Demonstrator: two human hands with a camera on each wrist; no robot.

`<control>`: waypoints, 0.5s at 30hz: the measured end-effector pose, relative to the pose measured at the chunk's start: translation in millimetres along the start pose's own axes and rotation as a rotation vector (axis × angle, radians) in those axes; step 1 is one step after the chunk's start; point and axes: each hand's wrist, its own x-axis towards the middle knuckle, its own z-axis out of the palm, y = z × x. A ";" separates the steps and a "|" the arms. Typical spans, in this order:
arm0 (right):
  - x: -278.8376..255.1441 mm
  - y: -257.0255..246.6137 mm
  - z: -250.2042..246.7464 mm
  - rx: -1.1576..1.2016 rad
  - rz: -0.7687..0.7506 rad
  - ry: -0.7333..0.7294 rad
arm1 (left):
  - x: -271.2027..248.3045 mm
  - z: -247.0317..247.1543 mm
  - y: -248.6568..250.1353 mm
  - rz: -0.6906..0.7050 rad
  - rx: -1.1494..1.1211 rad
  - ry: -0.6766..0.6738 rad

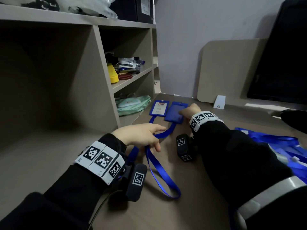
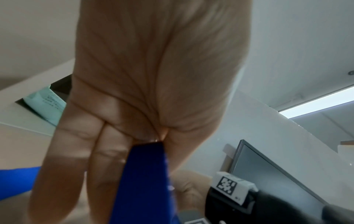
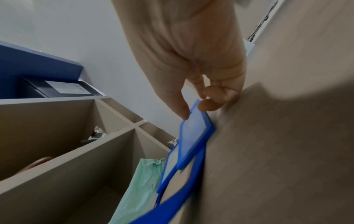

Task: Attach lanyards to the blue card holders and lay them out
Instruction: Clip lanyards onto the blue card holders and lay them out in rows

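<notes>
Shelf (image 1: 106, 90): green packet (image 1: 132, 104) in bottom bay, left of all task items.

Left hand (image 1: 141, 136): I have it pinching lanyard (image 1: 159, 173) mid-strap; loop trails toward me on worktop (image 1: 207, 180). Strap soft, light, limp; I judge it best held near clip end.

First holder (image 1: 158, 107): flat on worktop, strap attached.

Second holder (image 1: 176, 112): just right of first, touching or overlapping; stiff, light, smooth plastic; take by edges.

Right hand (image 1: 189, 111): thumb and fingers pinching second holder's near edge.

Spare lanyards (image 1: 274, 143): heap, far right.

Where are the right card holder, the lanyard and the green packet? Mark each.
right card holder (image 1: 174, 113), head view, its face.
lanyard (image 1: 159, 176), head view, strap loop.
green packet (image 1: 132, 103), head view, its top.
</notes>
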 end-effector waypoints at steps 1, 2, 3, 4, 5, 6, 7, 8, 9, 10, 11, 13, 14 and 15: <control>-2.2 -2.8 -0.6 -0.061 -0.032 0.004 | 1.4 0.7 -1.8 -0.011 -0.014 -0.004; -5.6 -6.4 -0.8 -0.100 -0.070 0.001 | 3.2 1.4 -3.7 -0.023 -0.036 -0.006; -11.9 -11.5 -1.1 -0.138 -0.112 -0.020 | 4.7 1.8 -5.7 -0.037 -0.065 -0.011; -19.6 -16.2 -0.9 -0.185 -0.150 -0.058 | 5.7 2.3 -7.1 -0.050 -0.085 -0.018; -26.5 -19.4 0.0 -0.239 -0.189 -0.107 | 6.0 2.7 -7.3 -0.058 -0.085 -0.025; -31.1 -21.7 1.7 -0.308 -0.204 -0.171 | 5.9 3.2 -7.1 -0.063 -0.067 -0.028; -35.6 -22.8 3.5 -0.364 -0.199 -0.219 | 5.3 3.6 -6.8 -0.063 -0.038 -0.025; -37.7 -23.4 4.4 -0.385 -0.175 -0.251 | 4.6 4.3 -7.0 -0.062 -0.010 -0.018; -38.1 -23.5 5.2 -0.379 -0.160 -0.269 | 3.4 5.2 -7.3 -0.062 0.011 -0.017; -36.2 -23.8 6.1 -0.378 -0.153 -0.281 | 1.6 6.1 -8.4 -0.065 0.025 -0.024; -35.1 -24.3 6.5 -0.372 -0.153 -0.290 | -0.8 6.9 -9.1 -0.068 0.037 -0.042; -35.6 -25.2 6.0 -0.398 -0.151 -0.308 | -5.8 7.5 -9.6 -0.076 0.067 -0.087; -35.6 -25.9 6.3 -0.407 -0.147 -0.314 | -8.3 7.0 -9.7 -0.080 0.085 -0.103; -35.6 -26.1 6.2 -0.406 -0.150 -0.312 | -10.7 6.3 -8.8 -0.078 0.107 -0.120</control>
